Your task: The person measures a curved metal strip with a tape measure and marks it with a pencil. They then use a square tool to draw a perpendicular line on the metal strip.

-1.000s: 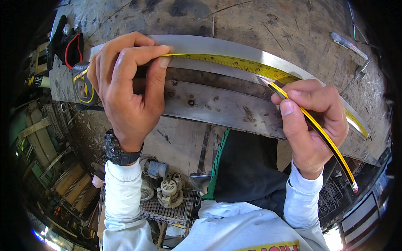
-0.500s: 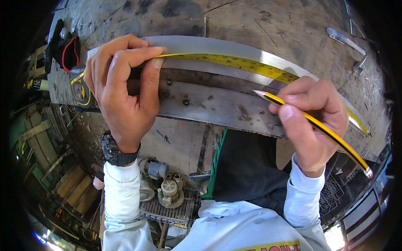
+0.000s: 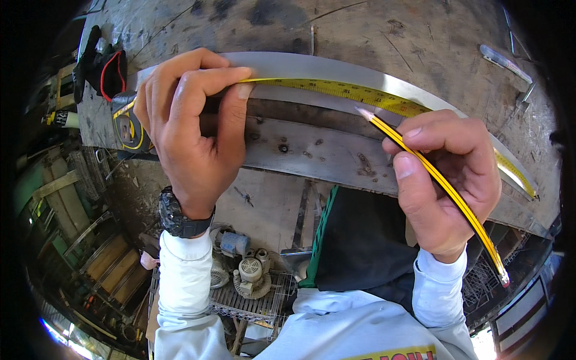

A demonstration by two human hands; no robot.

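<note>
The right hand (image 3: 447,180) is closed around a yellow pencil (image 3: 438,180), pinching it between thumb and forefinger near the writing end. The pencil's long axis runs from 5 o'clock up to 11 o'clock: its sharpened tip points toward 11 o'clock and sits at the near edge of the tape blade, while its metal-capped back end sticks out below the hand at 5 o'clock. The shaft is yellow with a thin dark line along it, and the tip shows bare wood.

The left hand (image 3: 195,126) lies at 9 o'clock from the pencil tip, well apart from it. It is curled over the edge of a grey metal strip (image 3: 312,65), with its forefinger pressing the tape blade (image 3: 342,90) flat on the strip; it grasps nothing else. A dark wristwatch (image 3: 179,217) sits on this wrist above a white sleeve.

The tape blade is yellow with fine dark marks. Its long axis follows the metal strip, from the left hand at 9 o'clock across to its free end at 3 o'clock, past the right hand. The black-and-yellow tape case (image 3: 127,127) shows just beside the left hand, at its 9 o'clock.

The strip rests on a worn, stained workbench (image 3: 390,36), with a flat steel face (image 3: 318,150) along the bench's near edge under both hands. At 10 o'clock on the bench lies a black glove with red trim (image 3: 102,63). At 2 o'clock lies a slim metal tool (image 3: 504,63).
</note>
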